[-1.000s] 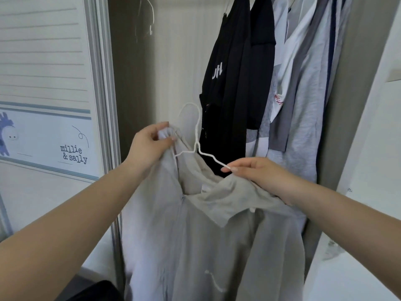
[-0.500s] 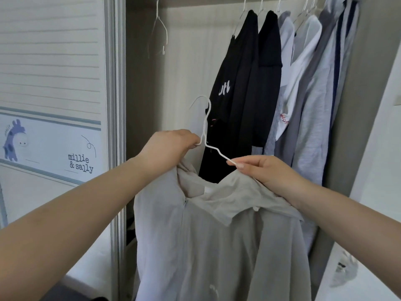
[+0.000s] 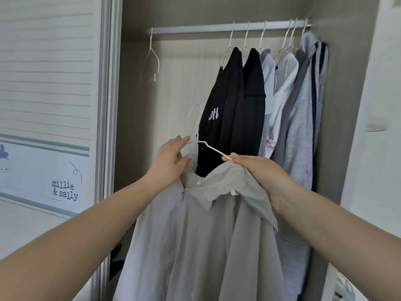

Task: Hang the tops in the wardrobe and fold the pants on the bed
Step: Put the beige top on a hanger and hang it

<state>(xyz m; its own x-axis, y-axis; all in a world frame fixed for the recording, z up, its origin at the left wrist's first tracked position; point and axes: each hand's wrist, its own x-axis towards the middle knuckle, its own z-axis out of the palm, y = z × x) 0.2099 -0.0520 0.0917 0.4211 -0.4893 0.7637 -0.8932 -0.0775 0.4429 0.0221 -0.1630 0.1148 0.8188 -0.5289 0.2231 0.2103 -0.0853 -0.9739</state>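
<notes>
the grey shirt hangs on a white wire hanger in front of the open wardrobe, low in the view at about 6 o'clock. the right hand pinches the right arm of the hanger together with the shirt collar. the left hand is at the left shoulder of the shirt; its fingers are extended near the hanger neck, grasping nothing i can see. at 12 o'clock is the rail, with an empty hanger at 11 o'clock and black tops and light tops toward 1 o'clock.
</notes>
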